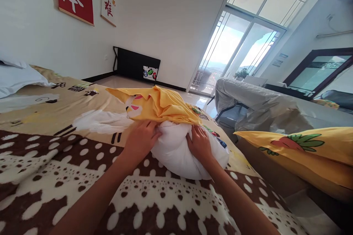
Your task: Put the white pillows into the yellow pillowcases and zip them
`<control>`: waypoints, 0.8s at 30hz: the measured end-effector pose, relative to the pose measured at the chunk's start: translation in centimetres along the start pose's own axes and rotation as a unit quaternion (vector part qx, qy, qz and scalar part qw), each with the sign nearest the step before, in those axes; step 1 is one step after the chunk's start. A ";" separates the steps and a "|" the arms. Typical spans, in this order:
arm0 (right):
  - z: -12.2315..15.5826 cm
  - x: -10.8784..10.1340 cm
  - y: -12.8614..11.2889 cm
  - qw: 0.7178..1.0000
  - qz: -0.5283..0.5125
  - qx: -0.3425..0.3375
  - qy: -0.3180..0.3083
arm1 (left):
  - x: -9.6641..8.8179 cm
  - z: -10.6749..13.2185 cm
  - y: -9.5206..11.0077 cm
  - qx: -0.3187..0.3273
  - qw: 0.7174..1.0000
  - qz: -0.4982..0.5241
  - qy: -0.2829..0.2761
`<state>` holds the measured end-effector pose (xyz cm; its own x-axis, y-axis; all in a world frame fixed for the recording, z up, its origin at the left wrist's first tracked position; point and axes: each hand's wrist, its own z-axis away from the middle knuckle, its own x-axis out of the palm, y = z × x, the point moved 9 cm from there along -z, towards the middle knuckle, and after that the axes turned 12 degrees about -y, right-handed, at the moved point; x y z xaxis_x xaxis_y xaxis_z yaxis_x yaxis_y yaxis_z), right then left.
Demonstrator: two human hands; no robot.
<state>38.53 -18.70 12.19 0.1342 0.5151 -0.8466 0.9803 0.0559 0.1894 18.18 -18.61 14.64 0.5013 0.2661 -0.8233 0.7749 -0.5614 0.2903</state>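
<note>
A white pillow (176, 150) lies on the bed, its far end inside a yellow pillowcase (165, 104) with a cartoon animal face. The near part of the pillow bulges out of the case's opening. My left hand (145, 135) is closed on the pillowcase's edge at the left of the opening, thumb against the white pillow. At the right side of the opening, my right hand (200, 142) rests on the pillow with bent fingers closed at the hem; the fingertips are partly hidden.
A patterned brown and cream blanket (146, 187) covers the bed. Another yellow pillow (303, 146) with a carrot print is at the right. White bedding (19, 77) lies far left. Beyond the bed are a plastic-covered piece of furniture (256, 99), a black panel (135, 64) and a glass door (234, 47).
</note>
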 end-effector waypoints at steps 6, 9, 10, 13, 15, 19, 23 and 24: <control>2.7 -3.0 -1.8 0.988 -0.013 -0.042 0.151 | 3.9 -0.5 -1.1 -0.026 0.997 -0.034 0.070; 4.3 -5.0 -2.5 0.970 -0.009 -0.032 0.241 | 3.8 -0.1 -1.1 -0.010 0.993 -0.021 0.113; 4.8 -5.5 -3.2 0.964 0.001 -0.049 0.261 | 3.8 -0.2 -1.1 -0.003 0.994 -0.010 0.109; 5.6 -5.7 -6.2 0.969 0.016 -0.135 0.206 | 4.4 -0.6 -1.3 -0.001 0.998 0.035 0.051; 5.4 -4.8 -8.0 0.981 0.021 -0.162 0.107 | 4.7 -0.9 -2.0 -0.016 0.997 0.067 0.015; 4.7 -3.1 -9.4 0.987 0.052 -0.151 -0.010 | 5.2 -1.5 -3.2 0.006 0.982 0.178 -0.055; 2.5 -1.2 -9.4 0.985 0.035 -0.141 -0.094 | 5.3 -1.9 -4.2 0.002 0.937 0.340 -0.075; 1.8 -0.9 -9.4 0.984 0.030 -0.137 -0.109 | 4.9 -1.9 -4.4 -0.011 0.935 0.351 -0.050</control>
<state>29.50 -21.26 10.25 0.2483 0.3307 -0.9105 0.8974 0.2754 0.3447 17.91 -13.36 10.23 0.8517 -0.2371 -0.4673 0.2769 -0.5534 0.7855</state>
